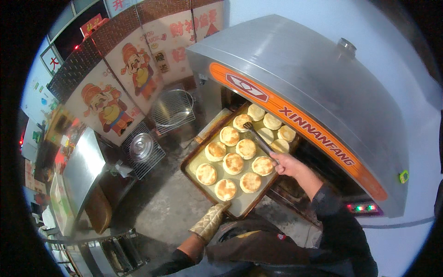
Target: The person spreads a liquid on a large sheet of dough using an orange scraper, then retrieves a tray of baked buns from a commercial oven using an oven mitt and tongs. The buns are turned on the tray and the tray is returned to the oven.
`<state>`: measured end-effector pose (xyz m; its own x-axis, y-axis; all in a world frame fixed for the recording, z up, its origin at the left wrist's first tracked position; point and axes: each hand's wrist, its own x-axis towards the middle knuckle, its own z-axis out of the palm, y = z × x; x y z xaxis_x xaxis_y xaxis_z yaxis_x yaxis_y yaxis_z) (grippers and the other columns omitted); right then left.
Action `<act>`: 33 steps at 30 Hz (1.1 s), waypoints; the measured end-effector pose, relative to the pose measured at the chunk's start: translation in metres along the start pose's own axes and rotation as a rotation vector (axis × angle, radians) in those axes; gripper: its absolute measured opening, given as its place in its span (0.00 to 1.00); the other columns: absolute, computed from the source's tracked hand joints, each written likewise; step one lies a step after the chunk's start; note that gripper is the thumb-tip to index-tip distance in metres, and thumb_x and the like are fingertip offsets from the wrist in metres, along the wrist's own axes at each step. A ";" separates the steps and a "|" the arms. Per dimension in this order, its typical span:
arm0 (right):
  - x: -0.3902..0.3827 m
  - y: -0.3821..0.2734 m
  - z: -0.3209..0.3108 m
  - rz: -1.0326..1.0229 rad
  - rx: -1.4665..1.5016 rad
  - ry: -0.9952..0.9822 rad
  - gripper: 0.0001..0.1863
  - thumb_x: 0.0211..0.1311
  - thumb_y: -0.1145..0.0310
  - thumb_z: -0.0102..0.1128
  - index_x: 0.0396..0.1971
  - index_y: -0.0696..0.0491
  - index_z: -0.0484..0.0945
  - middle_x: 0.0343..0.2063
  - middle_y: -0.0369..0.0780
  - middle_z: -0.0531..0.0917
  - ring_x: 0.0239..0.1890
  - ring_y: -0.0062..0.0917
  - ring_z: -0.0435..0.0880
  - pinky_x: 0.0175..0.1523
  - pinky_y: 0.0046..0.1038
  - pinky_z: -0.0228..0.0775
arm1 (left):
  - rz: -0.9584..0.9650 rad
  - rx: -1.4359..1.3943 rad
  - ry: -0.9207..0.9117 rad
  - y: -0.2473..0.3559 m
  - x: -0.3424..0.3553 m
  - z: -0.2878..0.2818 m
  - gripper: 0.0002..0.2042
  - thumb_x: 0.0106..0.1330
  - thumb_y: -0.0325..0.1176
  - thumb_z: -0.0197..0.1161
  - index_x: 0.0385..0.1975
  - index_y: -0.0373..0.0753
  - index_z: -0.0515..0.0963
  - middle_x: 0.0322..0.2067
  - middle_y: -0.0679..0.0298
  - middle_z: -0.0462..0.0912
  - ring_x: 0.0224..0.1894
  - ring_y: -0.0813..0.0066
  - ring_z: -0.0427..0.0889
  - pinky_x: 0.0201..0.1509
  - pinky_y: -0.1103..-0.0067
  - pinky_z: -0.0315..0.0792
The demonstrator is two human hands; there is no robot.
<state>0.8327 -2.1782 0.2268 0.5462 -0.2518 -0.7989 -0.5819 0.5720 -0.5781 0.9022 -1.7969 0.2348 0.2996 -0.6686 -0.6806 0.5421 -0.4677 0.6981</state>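
A dark-rimmed baking tray (240,210) slants out of the oven's mouth, its far part under the hood. Round flatbreads (233,163) lie on it; the nearer ones are browned on top, while some under the hood look paler. My left hand (210,224), in a quilted oven mitt, grips the tray's near corner; the mitt hides its fingers. In my closed right hand (287,165) is the handle of a slotted spatula (259,140). Its dark head reaches over the breads near the middle of the far half, at the edge of one browned bread.
A steel deck oven (295,55) with an orange front band fills the right. Left of the tray are a large metal pot (173,107) with a wire rack over it, and a pot lid (141,147) on another rack. A steel-topped counter (85,161) stands farther left, before a folding screen (138,69).
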 end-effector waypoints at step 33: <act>-0.124 0.044 0.007 -0.557 -1.521 0.845 0.30 0.70 0.57 0.67 0.68 0.49 0.73 0.51 0.47 0.80 0.46 0.42 0.88 0.47 0.44 0.83 | 0.048 0.060 -0.111 -0.013 0.000 -0.025 0.27 0.82 0.56 0.54 0.60 0.38 0.82 0.53 0.57 0.87 0.57 0.67 0.81 0.65 0.70 0.73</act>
<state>0.7438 -2.1163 0.3014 0.7108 -0.7006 -0.0635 -0.7028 -0.7111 -0.0211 0.9147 -1.7764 0.2205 0.2339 -0.7494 -0.6194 0.4798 -0.4651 0.7439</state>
